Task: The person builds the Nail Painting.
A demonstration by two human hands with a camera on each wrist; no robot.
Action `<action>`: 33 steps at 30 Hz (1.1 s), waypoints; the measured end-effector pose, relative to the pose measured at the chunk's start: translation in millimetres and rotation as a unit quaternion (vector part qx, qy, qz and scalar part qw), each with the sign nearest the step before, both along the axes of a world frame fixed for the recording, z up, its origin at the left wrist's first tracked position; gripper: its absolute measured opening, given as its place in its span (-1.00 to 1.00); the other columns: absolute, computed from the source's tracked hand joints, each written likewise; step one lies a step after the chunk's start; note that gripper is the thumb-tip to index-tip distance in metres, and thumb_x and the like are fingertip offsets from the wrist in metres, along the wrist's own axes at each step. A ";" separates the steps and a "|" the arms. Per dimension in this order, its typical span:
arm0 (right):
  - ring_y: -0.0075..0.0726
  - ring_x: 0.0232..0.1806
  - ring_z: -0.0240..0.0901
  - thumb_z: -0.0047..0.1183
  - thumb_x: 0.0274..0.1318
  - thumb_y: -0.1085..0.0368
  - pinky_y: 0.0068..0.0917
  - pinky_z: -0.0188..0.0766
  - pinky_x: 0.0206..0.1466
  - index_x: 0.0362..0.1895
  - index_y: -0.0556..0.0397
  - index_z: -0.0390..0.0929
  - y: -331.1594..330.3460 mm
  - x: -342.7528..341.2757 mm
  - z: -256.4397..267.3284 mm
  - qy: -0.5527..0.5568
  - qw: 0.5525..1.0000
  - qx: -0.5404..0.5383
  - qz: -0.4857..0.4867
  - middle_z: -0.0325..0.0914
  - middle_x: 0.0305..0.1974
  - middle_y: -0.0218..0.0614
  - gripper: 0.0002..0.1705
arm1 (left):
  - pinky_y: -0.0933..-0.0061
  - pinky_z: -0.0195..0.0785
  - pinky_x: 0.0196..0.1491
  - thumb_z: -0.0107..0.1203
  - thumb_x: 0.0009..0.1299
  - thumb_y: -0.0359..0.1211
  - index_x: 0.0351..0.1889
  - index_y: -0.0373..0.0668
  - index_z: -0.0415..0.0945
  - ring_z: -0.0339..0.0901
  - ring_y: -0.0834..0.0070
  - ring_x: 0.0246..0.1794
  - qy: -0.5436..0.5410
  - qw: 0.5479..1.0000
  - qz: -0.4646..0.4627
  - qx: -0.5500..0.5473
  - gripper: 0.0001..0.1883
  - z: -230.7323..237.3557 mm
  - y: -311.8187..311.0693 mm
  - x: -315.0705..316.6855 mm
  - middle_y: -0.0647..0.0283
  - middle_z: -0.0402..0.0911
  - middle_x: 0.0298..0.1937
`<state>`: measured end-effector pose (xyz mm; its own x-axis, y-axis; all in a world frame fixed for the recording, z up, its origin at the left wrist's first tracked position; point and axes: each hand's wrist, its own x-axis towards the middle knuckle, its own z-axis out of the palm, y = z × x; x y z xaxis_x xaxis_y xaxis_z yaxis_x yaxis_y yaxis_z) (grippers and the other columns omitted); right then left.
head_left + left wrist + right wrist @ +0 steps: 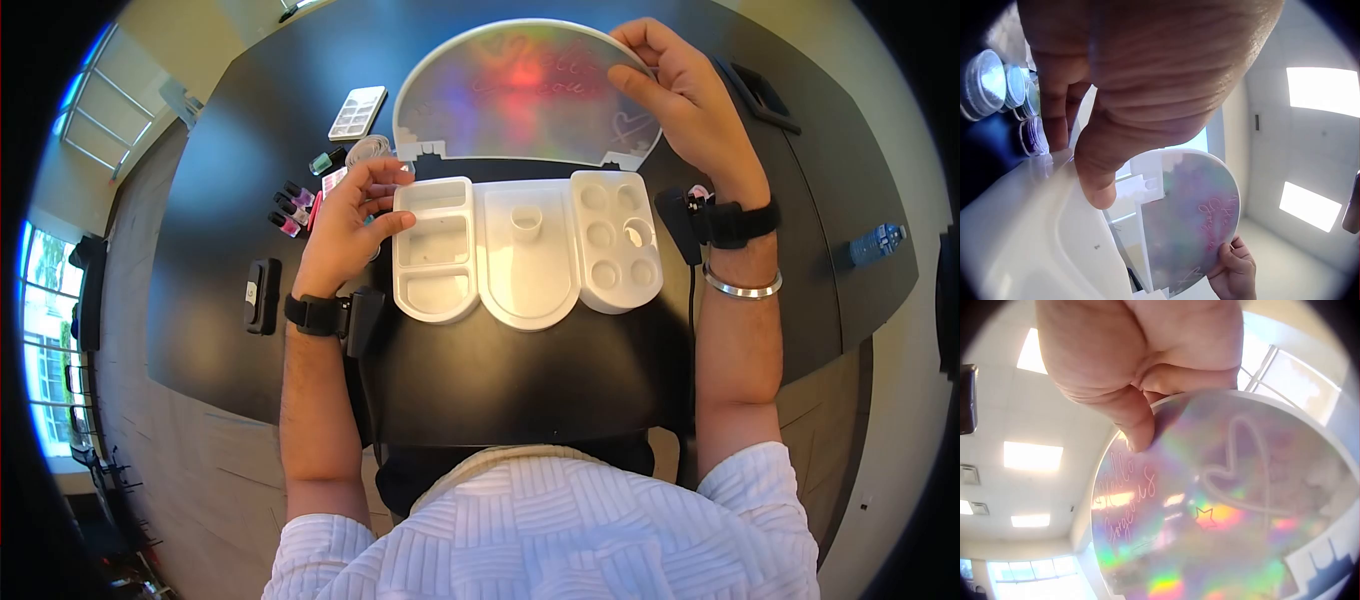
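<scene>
A white organizer (525,290) lies on the table in front of me. Its left part has three compartments, its middle a small round cup (526,223), its right part several round wells. My left hand (345,225) grips the organizer's left rim, thumb on the inner side and fingers outside. A half-round lid (530,110) with a rainbow sheen, a heart and "Hello Gorgeous" lettering stands raised at the organizer's back edge. My right hand (690,105) pinches its upper right rim, with the thumb (1138,428) on the shiny face and the other fingers partly hidden behind.
Left of the organizer stand nail polish bottles (290,208), a green bottle (322,162) and a white compartment box (358,112). Small round jars (985,84) sit beside my left fingers. A black case (262,296) lies far left, a water bottle (877,243) far right.
</scene>
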<state>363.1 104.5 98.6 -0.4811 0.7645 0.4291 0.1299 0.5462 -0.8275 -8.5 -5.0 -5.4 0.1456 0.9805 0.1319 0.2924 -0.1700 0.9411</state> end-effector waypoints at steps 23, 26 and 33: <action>-0.60 0.05 0.52 0.00 0.47 0.58 -0.55 0.46 0.16 0.23 0.12 0.50 -26.7 -20.0 7.4 -0.061 0.997 -0.016 0.055 0.67 0.01 -0.38 -0.67 | 0.31 0.59 0.29 0.44 0.36 -0.58 0.58 -0.22 0.32 0.57 0.33 0.32 -0.003 0.999 0.043 0.000 -0.19 1.6 -3.0 5.8 0.12 0.53 0.42; -0.60 0.03 0.52 -0.01 0.46 0.58 -0.56 0.45 0.15 0.23 0.11 0.51 -25.1 -19.6 5.2 -0.031 0.996 -0.004 0.079 0.65 -0.03 -0.40 -0.66 | 0.33 0.59 0.29 0.43 0.36 -0.58 0.56 -0.20 0.34 0.57 0.34 0.32 -0.001 0.999 0.038 -0.002 -0.21 5.1 -4.9 8.3 0.14 0.51 0.43; -0.50 -0.06 0.52 0.03 0.39 0.55 -0.46 0.48 0.06 0.13 0.18 0.55 -31.8 -24.3 11.6 -0.149 0.988 0.030 0.011 0.64 -0.13 -0.33 -0.73 | 0.27 0.50 0.38 0.46 0.36 -0.55 0.54 -0.21 0.38 0.54 0.38 0.34 -0.012 0.999 0.034 -0.014 -0.23 6.0 -4.2 8.1 0.23 0.53 0.40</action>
<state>338.8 72.7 110.1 -0.6082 0.7307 0.3102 0.3504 0.5977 -0.7211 -0.4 -9.1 0.6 0.0760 0.9914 0.1068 0.2790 -0.1240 0.9522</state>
